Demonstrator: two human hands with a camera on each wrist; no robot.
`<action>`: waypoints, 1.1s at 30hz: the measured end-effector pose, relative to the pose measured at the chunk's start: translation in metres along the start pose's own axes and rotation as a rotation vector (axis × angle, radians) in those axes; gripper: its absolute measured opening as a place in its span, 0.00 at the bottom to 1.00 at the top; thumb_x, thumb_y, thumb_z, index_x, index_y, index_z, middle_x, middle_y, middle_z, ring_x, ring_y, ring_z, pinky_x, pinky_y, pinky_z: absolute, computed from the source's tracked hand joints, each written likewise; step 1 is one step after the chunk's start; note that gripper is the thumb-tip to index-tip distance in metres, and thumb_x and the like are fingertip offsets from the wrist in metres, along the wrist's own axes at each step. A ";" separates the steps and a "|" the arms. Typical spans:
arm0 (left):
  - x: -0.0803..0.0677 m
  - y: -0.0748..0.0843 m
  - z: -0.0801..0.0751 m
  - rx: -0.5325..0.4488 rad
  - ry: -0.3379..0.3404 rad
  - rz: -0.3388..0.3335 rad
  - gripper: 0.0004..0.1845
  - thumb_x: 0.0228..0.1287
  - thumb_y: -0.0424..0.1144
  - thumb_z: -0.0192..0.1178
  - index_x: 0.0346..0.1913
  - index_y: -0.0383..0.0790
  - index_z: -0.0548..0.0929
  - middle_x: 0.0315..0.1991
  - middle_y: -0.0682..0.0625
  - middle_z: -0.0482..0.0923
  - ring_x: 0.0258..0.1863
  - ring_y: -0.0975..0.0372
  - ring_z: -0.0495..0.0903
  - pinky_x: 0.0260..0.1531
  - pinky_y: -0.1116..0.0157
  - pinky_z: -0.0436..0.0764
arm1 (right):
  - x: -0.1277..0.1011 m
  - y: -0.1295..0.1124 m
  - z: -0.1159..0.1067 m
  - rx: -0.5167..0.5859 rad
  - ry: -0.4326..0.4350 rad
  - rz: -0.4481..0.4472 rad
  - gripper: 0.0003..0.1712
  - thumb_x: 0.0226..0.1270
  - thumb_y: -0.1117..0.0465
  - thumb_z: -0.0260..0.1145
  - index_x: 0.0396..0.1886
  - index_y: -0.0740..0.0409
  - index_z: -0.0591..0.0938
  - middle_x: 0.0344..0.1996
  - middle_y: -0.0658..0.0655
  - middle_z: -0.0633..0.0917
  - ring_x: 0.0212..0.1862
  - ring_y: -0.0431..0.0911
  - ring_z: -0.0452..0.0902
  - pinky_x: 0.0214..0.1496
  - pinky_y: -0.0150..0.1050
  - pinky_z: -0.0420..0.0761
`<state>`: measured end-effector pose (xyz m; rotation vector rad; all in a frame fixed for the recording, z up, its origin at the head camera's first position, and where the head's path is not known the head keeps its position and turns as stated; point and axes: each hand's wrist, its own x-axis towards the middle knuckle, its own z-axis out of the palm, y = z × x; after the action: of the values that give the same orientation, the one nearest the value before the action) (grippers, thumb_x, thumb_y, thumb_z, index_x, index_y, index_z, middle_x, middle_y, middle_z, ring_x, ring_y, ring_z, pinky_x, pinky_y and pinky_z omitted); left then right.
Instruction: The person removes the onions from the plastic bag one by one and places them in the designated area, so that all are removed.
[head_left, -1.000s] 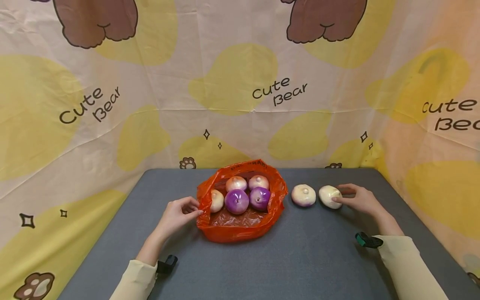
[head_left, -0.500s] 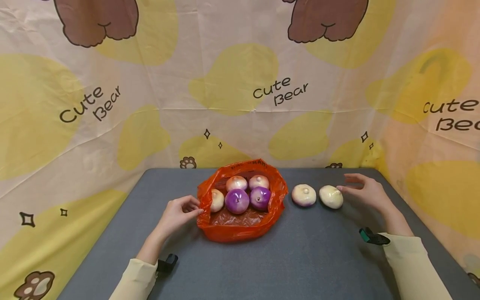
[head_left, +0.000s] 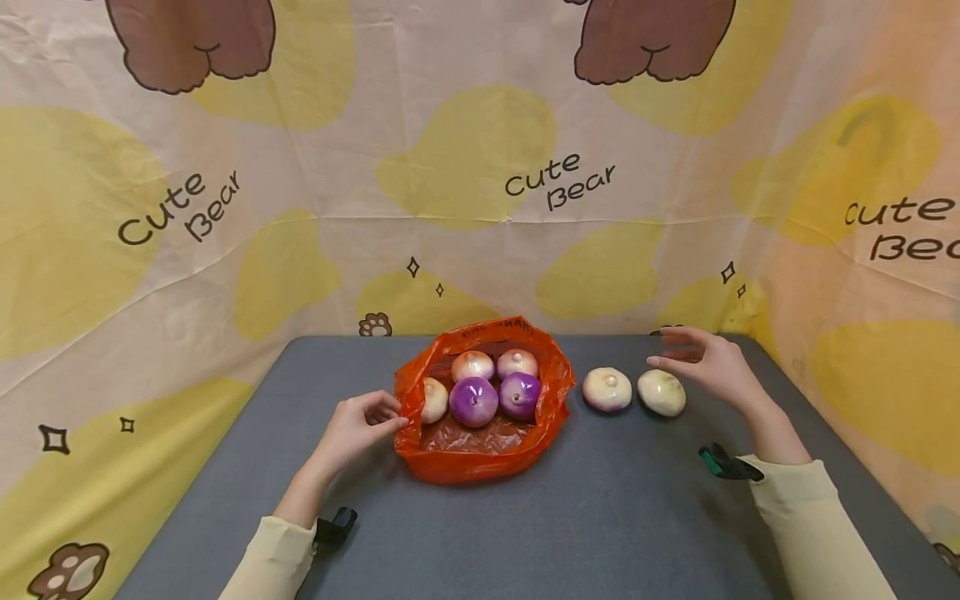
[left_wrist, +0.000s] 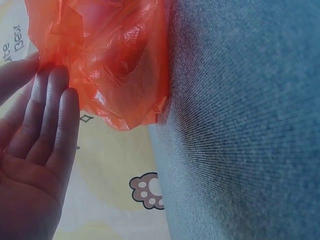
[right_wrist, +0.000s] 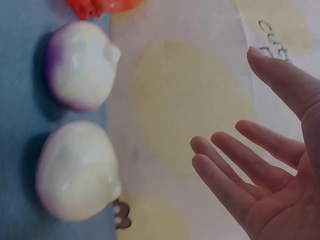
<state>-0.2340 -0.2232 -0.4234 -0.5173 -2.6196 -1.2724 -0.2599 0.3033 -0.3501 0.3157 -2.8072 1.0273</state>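
Note:
An orange-red plastic bag [head_left: 472, 468] sits on the table with its mouth held wide. Several glossy purple and white onions lie inside, among them a purple onion [head_left: 473, 402] in front. At the bag's left rim, my left hand [head_left: 365, 427] pinches the plastic between thumb and fingers; the left wrist view shows the bag film [left_wrist: 115, 75] bunched at the fingertips. To the right of the bag lie two pale onions, a nearer-to-bag onion [head_left: 607, 390] and an outer onion [head_left: 662, 393]. My right hand [head_left: 708, 367] hovers above the outer one, fingers spread and holding nothing.
A dark grey table [head_left: 525, 542] carries everything. Behind it and at the sides hangs a printed cloth [head_left: 465, 150] with bears and yellow patches. Black straps circle both wrists.
My right hand lets go of the outer onion, draws back to the right and up, then moves left over it. The left hand and bag stay still.

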 end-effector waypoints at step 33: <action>0.000 0.000 0.000 -0.008 -0.007 -0.001 0.07 0.54 0.44 0.70 0.34 0.48 0.83 0.29 0.55 0.83 0.29 0.66 0.81 0.31 0.69 0.80 | 0.044 -0.077 0.058 0.158 -0.125 -0.164 0.35 0.56 0.43 0.70 0.60 0.53 0.75 0.54 0.59 0.82 0.52 0.53 0.81 0.51 0.50 0.80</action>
<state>-0.2339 -0.2230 -0.4239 -0.5221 -2.6219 -1.2846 -0.2873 0.2014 -0.3370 0.6384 -2.7546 1.2319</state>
